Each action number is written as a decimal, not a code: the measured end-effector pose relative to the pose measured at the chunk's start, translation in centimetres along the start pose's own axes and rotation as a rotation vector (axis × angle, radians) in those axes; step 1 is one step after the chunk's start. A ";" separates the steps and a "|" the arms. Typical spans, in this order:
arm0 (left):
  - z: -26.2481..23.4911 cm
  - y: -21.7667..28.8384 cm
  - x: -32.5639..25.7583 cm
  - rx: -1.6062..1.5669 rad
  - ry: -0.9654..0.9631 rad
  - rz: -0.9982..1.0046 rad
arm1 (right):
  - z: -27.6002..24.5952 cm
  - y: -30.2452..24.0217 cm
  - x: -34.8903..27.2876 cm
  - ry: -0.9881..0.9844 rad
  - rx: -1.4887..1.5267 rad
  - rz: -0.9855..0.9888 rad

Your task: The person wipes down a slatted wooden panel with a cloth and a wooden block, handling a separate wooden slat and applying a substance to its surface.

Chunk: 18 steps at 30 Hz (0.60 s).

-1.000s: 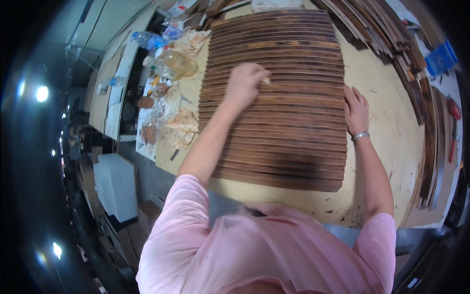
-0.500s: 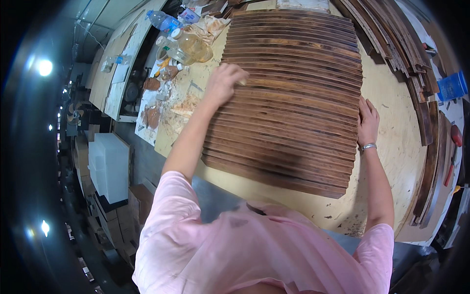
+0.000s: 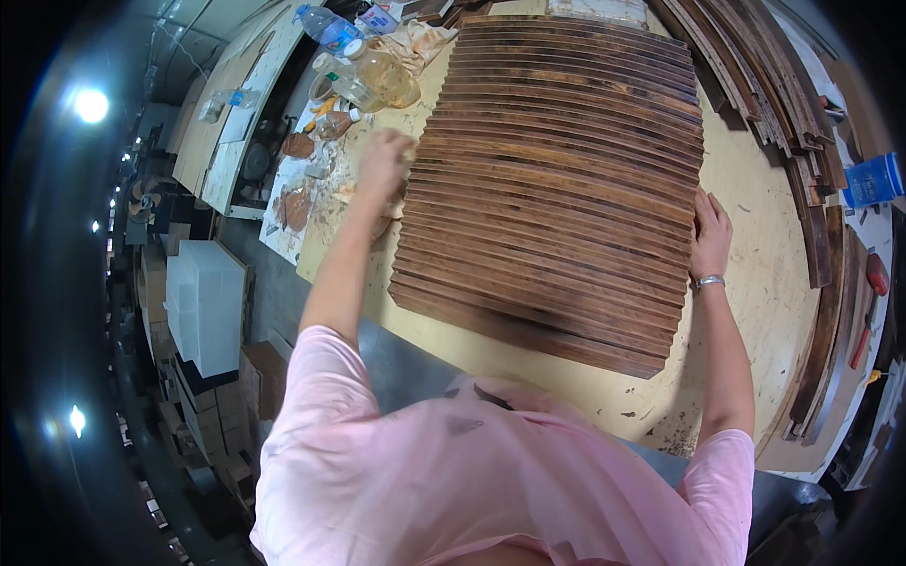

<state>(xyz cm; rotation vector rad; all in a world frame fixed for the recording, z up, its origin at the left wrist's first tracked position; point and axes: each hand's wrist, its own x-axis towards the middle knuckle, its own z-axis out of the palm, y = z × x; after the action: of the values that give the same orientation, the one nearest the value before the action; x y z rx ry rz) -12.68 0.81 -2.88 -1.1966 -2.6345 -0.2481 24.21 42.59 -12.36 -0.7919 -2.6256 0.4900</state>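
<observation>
Dark brown wooden strips (image 3: 547, 198) lie side by side in a wide ribbed panel on the pale board (image 3: 755, 245) before me. My left hand (image 3: 385, 162) is just off the panel's left edge, smeared by motion. Its fingers are curled, with a small pale thing in them that I cannot make out. On the opposite side my right hand (image 3: 711, 231) rests against the strips' right ends, fingers stretched out along the edge. A metal bracelet (image 3: 711, 281) circles that wrist.
Bottles of yellowish liquid (image 3: 385, 80), a blue-labelled plastic bottle (image 3: 327, 28) and a stained cloth (image 3: 417, 45) stand or lie at the far left. Loose wooden strips (image 3: 802, 113) are stacked at right, near a blue tub (image 3: 873, 179) and a red-handled tool (image 3: 876, 275).
My left hand has moved left, from over the strips to beyond their left edge. My right hand keeps its place at the right ends.
</observation>
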 end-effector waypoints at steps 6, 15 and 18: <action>-2.5 6.7 0.2 -0.269 -0.050 0.369 | 0.3 0.6 -0.4 -0.013 0.055 0.085; -0.6 5.1 0.4 -0.107 0.120 0.067 | -0.1 -0.4 -0.2 -0.011 0.059 0.142; -1.7 9.4 1.0 -0.252 -0.101 0.432 | -0.3 -0.1 -0.3 -0.014 0.083 0.131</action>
<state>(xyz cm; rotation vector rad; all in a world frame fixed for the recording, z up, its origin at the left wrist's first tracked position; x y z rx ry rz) -5.96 7.26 -0.43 -1.8643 -2.3937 -0.4563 24.50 42.44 -12.15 -0.9411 -2.5589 0.6381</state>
